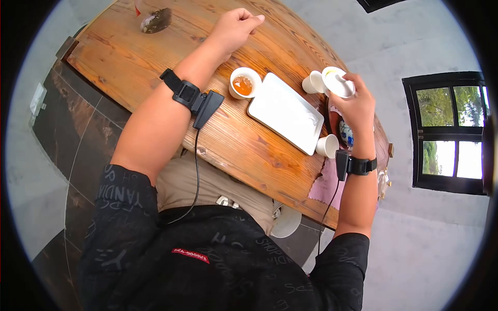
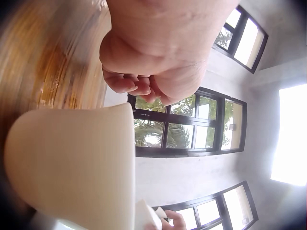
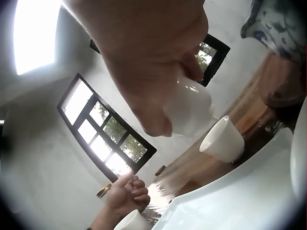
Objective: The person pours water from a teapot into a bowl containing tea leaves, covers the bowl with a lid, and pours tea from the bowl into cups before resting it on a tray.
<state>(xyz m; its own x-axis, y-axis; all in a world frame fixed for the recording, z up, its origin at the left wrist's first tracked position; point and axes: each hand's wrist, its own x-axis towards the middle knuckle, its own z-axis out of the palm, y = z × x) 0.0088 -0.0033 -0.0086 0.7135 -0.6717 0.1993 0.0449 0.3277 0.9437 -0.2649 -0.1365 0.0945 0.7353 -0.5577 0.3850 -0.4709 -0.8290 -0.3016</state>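
Covering much of a white lidded cup [image 1: 338, 83], right hand [image 1: 358, 106] grips it; left hand [image 1: 236, 28] fisted, empty.

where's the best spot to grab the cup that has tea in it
Pinch the filled teacup by its upper wall just under the rim, from its bare left side. It stands upright and nearly full, and the white tray crowds its right.

Bright daylight comes in through the windows [image 1: 450, 132]. The head view bends round with black corners. Both wrist views are blurry up close, and the window panes glare white.
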